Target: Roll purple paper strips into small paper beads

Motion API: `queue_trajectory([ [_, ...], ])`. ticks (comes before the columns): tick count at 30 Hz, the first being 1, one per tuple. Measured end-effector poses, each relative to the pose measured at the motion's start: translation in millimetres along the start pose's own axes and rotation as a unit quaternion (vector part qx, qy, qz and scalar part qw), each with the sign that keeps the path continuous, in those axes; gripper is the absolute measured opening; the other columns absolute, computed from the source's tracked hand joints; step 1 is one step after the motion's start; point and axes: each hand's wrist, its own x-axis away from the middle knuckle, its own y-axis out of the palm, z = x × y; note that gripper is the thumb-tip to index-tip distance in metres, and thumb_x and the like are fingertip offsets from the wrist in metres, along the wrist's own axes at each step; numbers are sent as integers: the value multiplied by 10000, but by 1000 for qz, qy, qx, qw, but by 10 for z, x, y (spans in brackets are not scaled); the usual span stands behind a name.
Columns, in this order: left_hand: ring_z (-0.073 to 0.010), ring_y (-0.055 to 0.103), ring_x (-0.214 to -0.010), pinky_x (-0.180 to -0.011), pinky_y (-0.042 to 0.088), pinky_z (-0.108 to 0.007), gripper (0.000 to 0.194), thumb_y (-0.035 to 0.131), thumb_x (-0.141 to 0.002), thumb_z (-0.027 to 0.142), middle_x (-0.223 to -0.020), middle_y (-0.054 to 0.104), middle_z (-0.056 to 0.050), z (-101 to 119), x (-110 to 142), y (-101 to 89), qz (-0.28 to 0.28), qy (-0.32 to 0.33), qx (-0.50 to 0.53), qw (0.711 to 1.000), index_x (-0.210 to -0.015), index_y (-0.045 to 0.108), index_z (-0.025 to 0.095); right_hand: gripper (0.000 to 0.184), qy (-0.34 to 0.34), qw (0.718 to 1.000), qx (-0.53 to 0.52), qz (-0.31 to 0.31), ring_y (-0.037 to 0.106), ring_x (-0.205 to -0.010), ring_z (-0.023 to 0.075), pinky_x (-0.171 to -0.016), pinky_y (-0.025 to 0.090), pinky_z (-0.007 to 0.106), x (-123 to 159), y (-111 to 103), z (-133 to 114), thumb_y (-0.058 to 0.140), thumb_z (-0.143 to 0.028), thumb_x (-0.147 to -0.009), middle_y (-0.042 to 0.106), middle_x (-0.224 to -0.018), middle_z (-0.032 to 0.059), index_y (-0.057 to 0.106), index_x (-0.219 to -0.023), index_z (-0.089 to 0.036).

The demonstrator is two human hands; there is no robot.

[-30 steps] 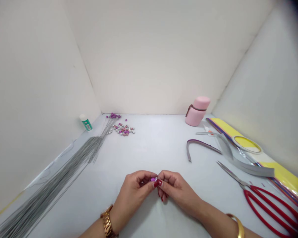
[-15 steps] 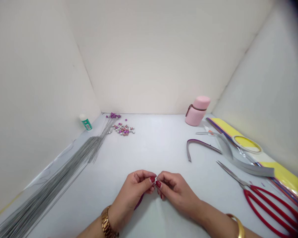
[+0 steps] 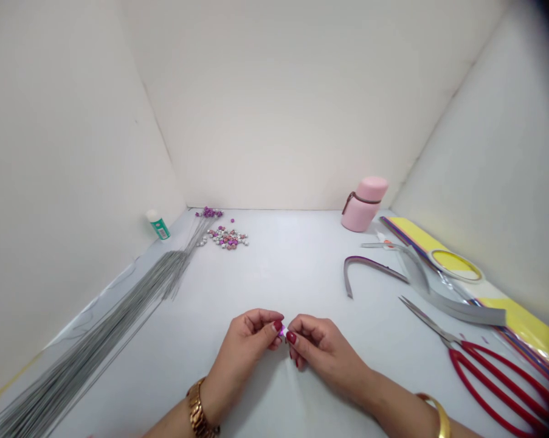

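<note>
My left hand (image 3: 249, 347) and my right hand (image 3: 322, 350) meet in front of me, low in the view. Pinched between their fingertips is a tiny purple and white piece (image 3: 282, 331), probably coiled paper strip, mostly hidden by my fingers. A gold wristwatch (image 3: 200, 409) sits on my left wrist, and a gold bangle (image 3: 436, 413) on my right forearm. The nearest loose thing to my left hand is a long bundle of thin grey wires (image 3: 105, 322). Red-handled scissors (image 3: 493, 377) lie nearest my right hand.
Small beads (image 3: 226, 238) lie heaped at the back, beside a glue bottle (image 3: 158, 225). A pink container (image 3: 364, 204) stands by the back wall. Curved grey paper strips (image 3: 461, 310) and small scissors (image 3: 383, 245) rest on yellow paper sheets (image 3: 524, 328). White walls surround the table (image 3: 292, 274).
The purple and white piece now shows between my fingertips, where half a second ago it was hidden. The thin purple strip below my left hand no longer shows.
</note>
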Motion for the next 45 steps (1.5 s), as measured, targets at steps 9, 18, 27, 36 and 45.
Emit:
queue_trajectory([
  [9,-108,503,-567,-582,393,-216,129,589,-720,237,-587,582,2,-4,-16,-28,-13,68,-63,996,-753,622,117,232,-16,1000,2,-25,503,-531,98,-540,398,223,-2,1,-22,472,-355,-837,563,-635,-3,582,-786,-158],
  [18,-133,540,-621,-620,419,-229,168,546,-754,260,-624,612,-13,20,3,-10,-33,84,-107,990,-759,654,132,256,10,1000,-17,-1,499,-508,96,-522,396,219,-18,10,28,504,-393,-810,556,-597,-13,558,-721,-159],
  [27,-167,581,-716,-677,433,-255,152,545,-750,218,-729,660,-46,0,18,-33,-26,102,-147,984,-814,656,135,194,5,1000,-16,25,497,-501,94,-512,384,217,-17,22,-5,525,-355,-805,534,-600,-30,531,-746,-171],
  [36,-171,594,-722,-659,447,-248,144,509,-783,230,-773,665,-47,-29,17,-51,-26,135,-212,967,-833,623,157,168,3,1000,-14,17,496,-535,106,-535,376,224,-11,26,-14,524,-324,-811,511,-571,-34,527,-743,-170],
  [45,-195,527,-765,-713,398,-345,137,516,-777,140,-768,584,-43,11,83,-89,120,386,-451,796,-814,634,200,179,8,996,-65,56,501,-514,89,-515,389,224,-22,3,-34,522,-315,-812,553,-653,-6,531,-748,-148],
])
